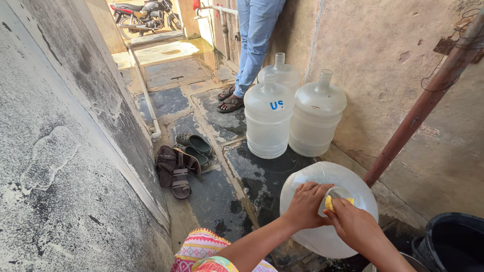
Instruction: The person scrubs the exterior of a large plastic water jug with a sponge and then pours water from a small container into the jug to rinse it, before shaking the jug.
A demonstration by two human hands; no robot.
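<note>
The big clear water jug (322, 211) sits on the wet stone floor (217, 201) right below me, at about 5 o'clock in my view, its neck pointing up at me. I am at its mouth: my left hand (305, 204) curls around the neck on the 9 o'clock side to steady it, fingers closed against the rim. My right hand (358, 226) comes in from 4 o'clock, and its grip is clenched on a small yellow scrubbing sponge (330, 203) that presses on the lip of the opening. I judge the wiping of the mouth to be under way. The shoulders of the jug look wet, but I cannot tell whether the body has been scrubbed or the inside rinsed.

Further out, at 12 o'clock, three more jugs (292, 118) of the same kind stand upright and close together against the plastered wall (383, 75). They look empty, and I cannot tell whether they are cleaned or waiting. A rusty pipe (423, 106) leans past them at 2 o'clock, and a dark bucket (451, 242) sits at 4 o'clock. At 9 o'clock lie brown sandals (174, 168) and green clogs (194, 146). Another person in jeans (254, 40) stands at 12 o'clock, with a motorcycle (143, 15) beyond.
</note>
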